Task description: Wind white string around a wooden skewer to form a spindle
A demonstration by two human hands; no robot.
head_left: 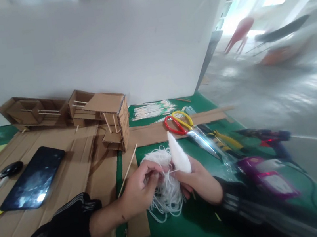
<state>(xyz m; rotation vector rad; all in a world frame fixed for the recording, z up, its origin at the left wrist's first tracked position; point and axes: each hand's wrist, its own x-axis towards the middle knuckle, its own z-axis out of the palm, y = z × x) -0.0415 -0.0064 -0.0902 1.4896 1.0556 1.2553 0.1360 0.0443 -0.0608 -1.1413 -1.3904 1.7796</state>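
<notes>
My right hand [197, 180] is closed around a white, pointed piece [178, 153] that stands upright, its tip up; its material is hard to make out. To its left my left hand [142, 185] has thumb and fingers pinched together on a strand of white cord, which runs across toward the white piece. Beneath and between both hands lies a loose, tangled heap of the white cord [167, 199]. Large scissors [199, 140] with one red and one yellow handle rest just beyond my right hand.
A cardboard structure [108, 102] with sticks stands at the back left. A phone [32, 178] and a black mouse-like device [10, 170] lie on cardboard. Wooden sticks [154, 109], yellow-handled pliers [228, 139], a glue gun [270, 139] and a purple packet [267, 177] surround the work area.
</notes>
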